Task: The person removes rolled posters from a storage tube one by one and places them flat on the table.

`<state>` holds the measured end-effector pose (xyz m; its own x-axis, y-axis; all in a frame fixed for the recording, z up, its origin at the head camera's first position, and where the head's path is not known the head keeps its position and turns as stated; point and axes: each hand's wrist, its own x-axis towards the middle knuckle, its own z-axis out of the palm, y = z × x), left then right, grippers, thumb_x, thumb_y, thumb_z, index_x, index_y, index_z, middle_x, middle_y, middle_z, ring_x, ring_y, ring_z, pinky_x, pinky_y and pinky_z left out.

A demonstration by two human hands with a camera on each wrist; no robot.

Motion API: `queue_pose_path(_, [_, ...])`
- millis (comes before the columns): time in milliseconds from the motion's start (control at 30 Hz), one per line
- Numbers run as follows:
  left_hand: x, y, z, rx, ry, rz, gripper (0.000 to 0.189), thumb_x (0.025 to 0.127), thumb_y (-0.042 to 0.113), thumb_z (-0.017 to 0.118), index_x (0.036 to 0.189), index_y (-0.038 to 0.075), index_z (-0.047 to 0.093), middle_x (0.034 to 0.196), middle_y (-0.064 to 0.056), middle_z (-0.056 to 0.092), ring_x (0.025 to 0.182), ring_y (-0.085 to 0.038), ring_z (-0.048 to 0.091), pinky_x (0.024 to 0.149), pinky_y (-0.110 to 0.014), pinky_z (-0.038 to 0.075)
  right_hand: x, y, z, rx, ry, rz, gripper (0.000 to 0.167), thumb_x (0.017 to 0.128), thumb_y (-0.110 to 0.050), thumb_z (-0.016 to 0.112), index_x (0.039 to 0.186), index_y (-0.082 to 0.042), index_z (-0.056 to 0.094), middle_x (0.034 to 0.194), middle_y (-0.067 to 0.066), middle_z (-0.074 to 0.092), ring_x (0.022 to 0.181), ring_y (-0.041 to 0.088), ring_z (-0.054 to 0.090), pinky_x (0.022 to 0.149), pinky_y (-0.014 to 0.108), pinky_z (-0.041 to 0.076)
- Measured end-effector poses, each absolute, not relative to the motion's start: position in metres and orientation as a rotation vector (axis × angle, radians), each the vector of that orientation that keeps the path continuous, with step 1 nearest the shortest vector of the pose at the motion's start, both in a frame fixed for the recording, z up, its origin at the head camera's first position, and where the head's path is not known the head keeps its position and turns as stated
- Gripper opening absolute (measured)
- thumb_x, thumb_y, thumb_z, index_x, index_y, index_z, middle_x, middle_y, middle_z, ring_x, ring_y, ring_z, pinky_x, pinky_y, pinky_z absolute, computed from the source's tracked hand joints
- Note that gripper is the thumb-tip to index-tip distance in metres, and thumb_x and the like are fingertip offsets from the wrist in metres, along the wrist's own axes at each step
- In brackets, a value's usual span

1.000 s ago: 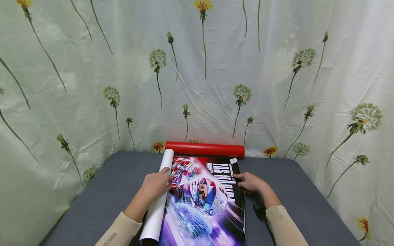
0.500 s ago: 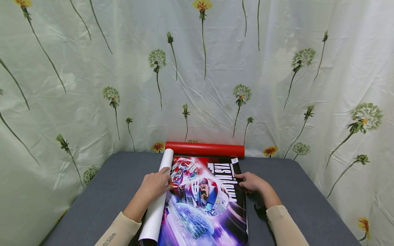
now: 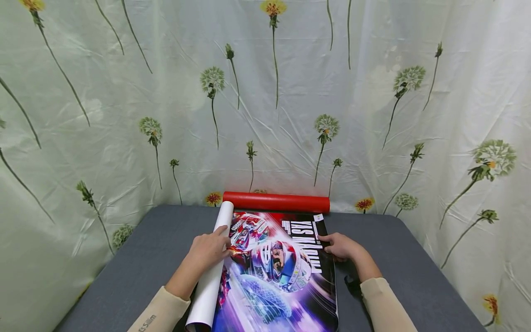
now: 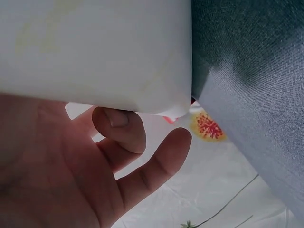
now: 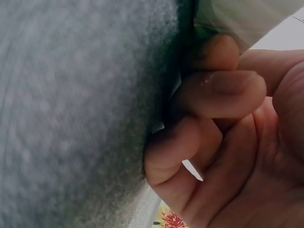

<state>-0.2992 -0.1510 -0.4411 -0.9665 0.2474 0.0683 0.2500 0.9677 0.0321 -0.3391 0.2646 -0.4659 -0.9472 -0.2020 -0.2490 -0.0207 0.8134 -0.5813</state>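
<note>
A glossy racing poster (image 3: 265,265) with helmets and large white lettering lies partly unrolled. Its left side is still a white roll (image 3: 207,290), running away from the viewer. My left hand (image 3: 209,249) grips this roll across its middle. In the left wrist view, bent fingers (image 4: 126,126) lie against the white poster back, while another finger extends past it. At the poster's right edge my right hand (image 3: 341,246) pinches the sheet, thumb on the printed side. Its other fingers (image 5: 173,147) are curled near the grey tabletop in the right wrist view.
A red cylinder (image 3: 275,202) lies crosswise at the table's back edge, just beyond the poster. Beside the right forearm is a black strap-like item (image 3: 353,286). The grey table (image 3: 137,258) meets a curtain (image 3: 290,92) printed with dandelions.
The poster's right edge has shifted slightly right along with my right hand, and more print shows beside the roll. My left hand stays at nearly the same spot.
</note>
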Motion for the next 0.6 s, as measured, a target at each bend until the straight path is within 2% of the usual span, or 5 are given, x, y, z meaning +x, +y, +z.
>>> queue_pose_path(267, [-0.2988, -0.1544, -0.4397, -0.399, -3.051, -0.056, 0.015, 0.092, 0.024, 0.080, 0.107, 0.023, 0.083, 0.160, -0.008, 0.056, 0.077, -0.027, 0.065, 0.064, -0.041, 0.052, -0.3409, 0.2669, -0.4642, -0.114, 2.696, -0.839, 0.053, 0.101, -0.004, 0.063, 0.152, -0.014, 0.058, 0.075, 0.008, 0.055, 0.048, 0.014, 0.042, 0.050, 0.027, 0.043])
queue_pose_path(500, [-0.2977, -0.1527, -0.4393, -0.385, -3.065, -0.069, 0.020, 0.092, 0.034, 0.081, 0.110, 0.025, 0.082, 0.161, -0.008, 0.055, 0.087, -0.029, 0.069, 0.070, -0.042, 0.056, -0.3397, 0.2684, -0.4650, -0.093, 2.701, -0.824, 0.053, 0.101, -0.005, 0.064, 0.152, -0.018, 0.059, 0.067, 0.006, 0.055, 0.048, 0.015, 0.044, 0.048, 0.027, 0.038])
queue_pose_path(600, [-0.2979, -0.1528, -0.4395, -0.384, -3.053, -0.052, 0.019, 0.091, 0.034, 0.082, 0.108, 0.025, 0.081, 0.159, -0.009, 0.056, 0.082, -0.028, 0.067, 0.068, -0.043, 0.056, -0.3402, 0.2689, -0.4647, -0.101, 2.700, -0.821, 0.053, 0.101, -0.005, 0.063, 0.152, -0.017, 0.058, 0.067, 0.006, 0.055, 0.048, 0.015, 0.044, 0.048, 0.027, 0.038])
